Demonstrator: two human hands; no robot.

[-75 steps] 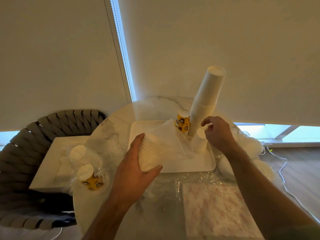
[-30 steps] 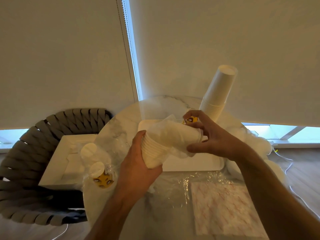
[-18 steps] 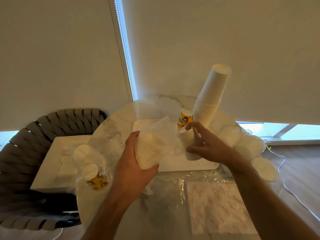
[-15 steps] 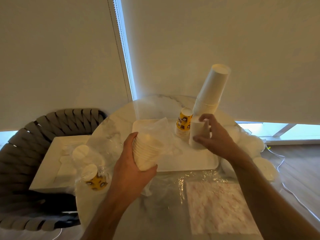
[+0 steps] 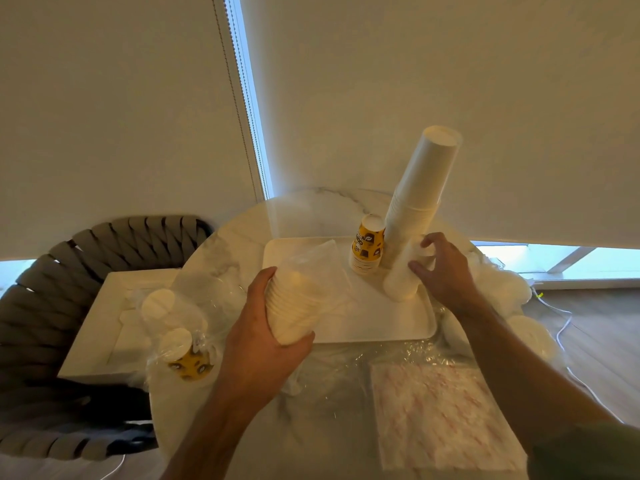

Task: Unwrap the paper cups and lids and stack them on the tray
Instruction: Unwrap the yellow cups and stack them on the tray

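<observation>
Low in the middle of the frame the left hand curls its fingers and thumb round a nested sleeve of plain white paper cups, whose upper end is still inside a loose clear plastic wrapper that balloons up and to the right over the rectangular white tray. The sleeve's long axis runs from the lower left, where the palm cups it, toward the upper right, so its wrapped end points at the right hand, which is the nearer one to pull from. That hand sits right of centre, fingers bent round a short stack of upturned white cups standing on the tray's right part; it looks to be setting the stack down, though whether it is gripping firmly or only touching cannot be told. Just behind, a small stack of yellow patterned cups and a tall leaning column of white cups stand close together on the tray. At the lower left, another bag of wrapped yellow patterned cups lies on the round marble table, and white lids in plastic sit at the right edge. Judging by this, the next draw goes rightward along the sleeve's axis.
</observation>
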